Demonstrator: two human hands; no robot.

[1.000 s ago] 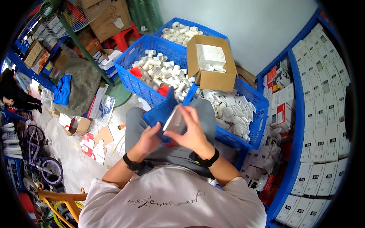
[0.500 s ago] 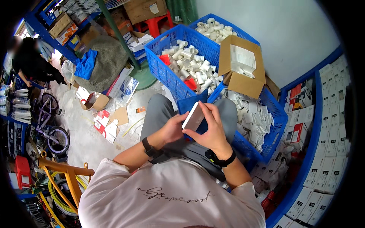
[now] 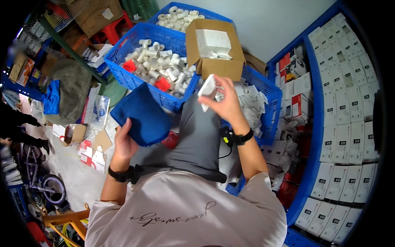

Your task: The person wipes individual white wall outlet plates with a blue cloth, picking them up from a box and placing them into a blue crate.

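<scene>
My left hand (image 3: pixel 126 142) grips the lower left edge of a dark blue cloth (image 3: pixel 144 117), which hangs spread over my left knee. A thin white rectangular plastic plate (image 3: pixel 208 88) is pinched between the thumb and fingers of my right hand (image 3: pixel 227 103), tilted on edge above my right leg. Just beyond the plate stands an open cardboard box (image 3: pixel 224 70) with a stack of similar white plates (image 3: pixel 212 40) inside. Beneath and right of my right hand, a blue crate (image 3: pixel 272 117) holds many loose white flat pieces (image 3: pixel 251 105).
A blue crate (image 3: pixel 117 66) of white pipe fittings (image 3: pixel 158 61) stands ahead, another crate (image 3: pixel 224 18) behind it. Shelves of white boxes (image 3: pixel 341 99) line the right. Left are flattened cardboard (image 3: pixel 101 142), a purple bicycle (image 3: pixel 47 181) and a person's dark clothing (image 3: pixel 18 119).
My hands have parted. The left took the blue cloth leftward, while the right lifted the white plate away toward the cardboard box. The view has turned rightward.
</scene>
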